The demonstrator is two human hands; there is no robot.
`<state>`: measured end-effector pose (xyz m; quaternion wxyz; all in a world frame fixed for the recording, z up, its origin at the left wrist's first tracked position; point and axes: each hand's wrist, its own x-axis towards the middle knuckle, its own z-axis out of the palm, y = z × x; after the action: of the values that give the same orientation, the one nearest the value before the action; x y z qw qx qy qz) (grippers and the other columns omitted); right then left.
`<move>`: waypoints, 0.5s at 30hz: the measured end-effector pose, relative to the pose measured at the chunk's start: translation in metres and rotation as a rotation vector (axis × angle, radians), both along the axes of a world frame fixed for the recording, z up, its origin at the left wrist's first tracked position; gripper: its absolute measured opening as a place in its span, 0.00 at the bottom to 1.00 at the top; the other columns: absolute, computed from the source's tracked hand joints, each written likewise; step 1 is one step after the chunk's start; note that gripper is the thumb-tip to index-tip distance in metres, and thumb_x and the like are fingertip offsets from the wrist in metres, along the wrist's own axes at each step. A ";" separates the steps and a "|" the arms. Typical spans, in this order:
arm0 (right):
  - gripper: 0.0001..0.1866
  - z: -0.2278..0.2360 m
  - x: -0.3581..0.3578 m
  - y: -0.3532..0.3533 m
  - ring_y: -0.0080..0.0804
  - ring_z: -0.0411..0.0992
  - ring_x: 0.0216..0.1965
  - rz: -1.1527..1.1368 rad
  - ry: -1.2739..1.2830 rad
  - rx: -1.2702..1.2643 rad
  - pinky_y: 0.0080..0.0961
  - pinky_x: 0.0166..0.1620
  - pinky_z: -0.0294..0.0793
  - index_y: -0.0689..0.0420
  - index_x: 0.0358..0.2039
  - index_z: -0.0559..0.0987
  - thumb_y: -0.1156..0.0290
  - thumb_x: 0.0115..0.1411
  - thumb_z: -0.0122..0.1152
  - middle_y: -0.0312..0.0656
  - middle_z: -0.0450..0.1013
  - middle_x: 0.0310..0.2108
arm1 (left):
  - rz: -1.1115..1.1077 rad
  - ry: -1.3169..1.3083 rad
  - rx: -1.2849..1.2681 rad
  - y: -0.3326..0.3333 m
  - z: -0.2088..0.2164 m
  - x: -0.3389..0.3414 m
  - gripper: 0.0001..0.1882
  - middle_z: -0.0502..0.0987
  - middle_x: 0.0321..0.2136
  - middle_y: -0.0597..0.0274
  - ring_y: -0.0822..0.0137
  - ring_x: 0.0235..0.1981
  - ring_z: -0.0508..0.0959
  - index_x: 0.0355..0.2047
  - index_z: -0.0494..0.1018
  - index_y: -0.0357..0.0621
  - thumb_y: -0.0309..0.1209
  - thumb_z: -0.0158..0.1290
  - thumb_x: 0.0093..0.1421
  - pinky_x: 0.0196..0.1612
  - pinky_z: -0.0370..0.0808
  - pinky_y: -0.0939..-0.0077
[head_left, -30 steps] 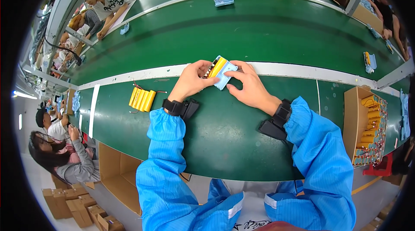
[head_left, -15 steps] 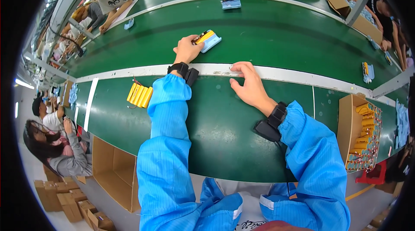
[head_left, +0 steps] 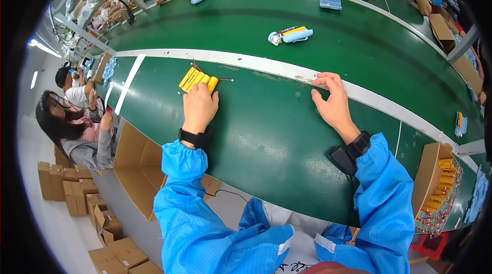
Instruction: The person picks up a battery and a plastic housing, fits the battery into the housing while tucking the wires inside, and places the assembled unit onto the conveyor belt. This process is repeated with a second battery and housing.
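My left hand [head_left: 201, 109] reaches over a pack of yellow cylindrical batteries [head_left: 192, 77], its fingers closed on the near edge. Thin red wires stick out of the pack at the top and right. My right hand [head_left: 335, 104] hovers by the white rail [head_left: 277, 69], thumb and fingers apart, with nothing in it. Beyond the rail, on the green belt [head_left: 241, 23], lies a light blue casing [head_left: 300, 36] with a yellow battery in it and a whitish end piece.
An open carton [head_left: 429, 182] of yellow battery packs with wires stands at my right. Other blue casings [head_left: 330, 2] lie along the belt. A big empty carton [head_left: 134, 164] stands below the table's left edge. Several people work around the line.
My left hand has let go of the blue casing beyond the rail and come back to the yellow battery pack. My right hand stays open near the rail; the view has shifted.
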<state>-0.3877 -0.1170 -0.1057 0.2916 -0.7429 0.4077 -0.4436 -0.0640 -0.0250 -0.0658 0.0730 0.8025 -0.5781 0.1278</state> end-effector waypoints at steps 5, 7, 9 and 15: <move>0.12 0.000 -0.008 -0.004 0.36 0.69 0.49 -0.030 0.001 -0.022 0.27 0.49 0.71 0.58 0.37 0.76 0.76 0.50 0.63 0.42 0.69 0.45 | -0.153 0.531 0.202 -0.021 0.013 -0.027 0.18 0.78 0.32 0.53 0.62 0.31 0.78 0.41 0.73 0.34 0.36 0.58 0.56 0.37 0.73 0.73; 0.12 0.004 -0.008 -0.002 0.35 0.70 0.47 0.047 0.063 -0.120 0.25 0.48 0.71 0.59 0.39 0.76 0.72 0.54 0.63 0.42 0.71 0.42 | -0.257 0.716 0.261 -0.036 0.022 -0.053 0.17 0.79 0.31 0.53 0.66 0.29 0.78 0.40 0.74 0.33 0.36 0.57 0.58 0.35 0.74 0.76; 0.12 0.008 -0.005 0.002 0.34 0.70 0.47 0.060 0.106 -0.169 0.25 0.48 0.71 0.59 0.40 0.76 0.70 0.57 0.62 0.41 0.71 0.41 | -0.527 1.150 0.307 -0.045 0.025 -0.083 0.14 0.79 0.32 0.58 0.72 0.30 0.77 0.40 0.74 0.33 0.35 0.54 0.62 0.37 0.73 0.78; 0.14 0.008 -0.014 0.000 0.23 0.71 0.34 0.278 -0.402 0.405 0.18 0.38 0.70 0.62 0.44 0.73 0.65 0.65 0.54 0.37 0.72 0.34 | -0.928 1.158 0.150 -0.068 -0.002 -0.159 0.15 0.76 0.26 0.66 0.76 0.26 0.73 0.32 0.77 0.34 0.36 0.53 0.63 0.32 0.71 0.78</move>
<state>-0.4012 -0.1172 -0.0980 0.5663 -0.6158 0.3163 -0.4472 -0.2227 -0.0934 -0.0679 0.3575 0.4178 -0.7337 -0.3992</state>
